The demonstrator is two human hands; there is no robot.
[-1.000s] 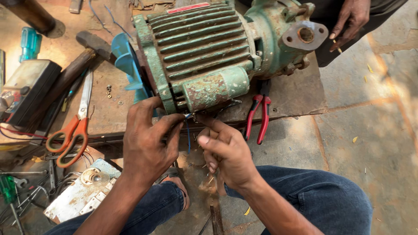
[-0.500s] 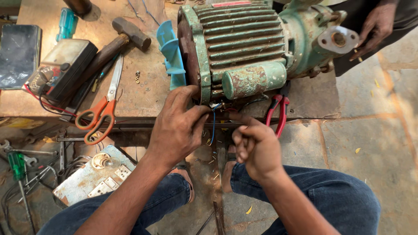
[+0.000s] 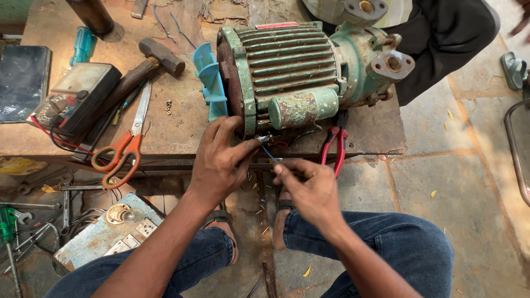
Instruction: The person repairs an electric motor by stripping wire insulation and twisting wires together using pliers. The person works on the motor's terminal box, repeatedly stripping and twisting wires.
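Blue wire (image 3: 269, 154) runs from underside of green ribbed motor (image 3: 287, 72) at table (image 3: 165, 132) front edge, within reach of seated person. Right hand (image 3: 309, 190) fingers pinched together on wire's free end, pulling it taut. Left hand (image 3: 221, 157) fingers closed at wire's root under motor, steadying it. Red-handled pliers (image 3: 334, 146) just beside right hand; orange scissors (image 3: 124, 146), hammer (image 3: 149, 63), meter (image 3: 77, 99) left, handy.
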